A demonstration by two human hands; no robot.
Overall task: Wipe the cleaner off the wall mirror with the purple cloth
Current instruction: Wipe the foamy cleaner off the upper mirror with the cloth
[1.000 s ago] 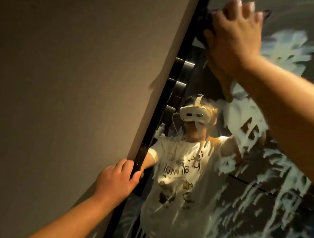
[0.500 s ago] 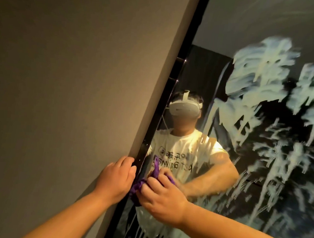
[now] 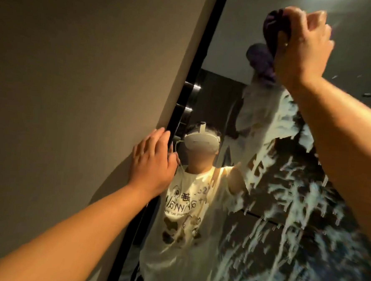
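Observation:
The wall mirror (image 3: 234, 34) fills the right of the view, its black frame (image 3: 197, 80) running diagonally. White foamy cleaner (image 3: 289, 203) streaks the middle and lower right of the glass; the strip next to the frame is mostly wiped. My right hand (image 3: 303, 43) is raised to the top of the mirror and grips the bunched purple cloth (image 3: 274, 24) against the glass. The cloth's reflection shows just below it. My left hand (image 3: 155, 160) rests with straight fingers on the frame's edge and the wall.
A plain beige wall (image 3: 74, 90) takes up the left half of the view. The mirror reflects a person in a white printed T-shirt and a headset, plus dark panels behind.
My right hand swept the cloth from the mirror's top down to beside my left hand, then back up to the top, now further right. My left hand stayed on the frame.

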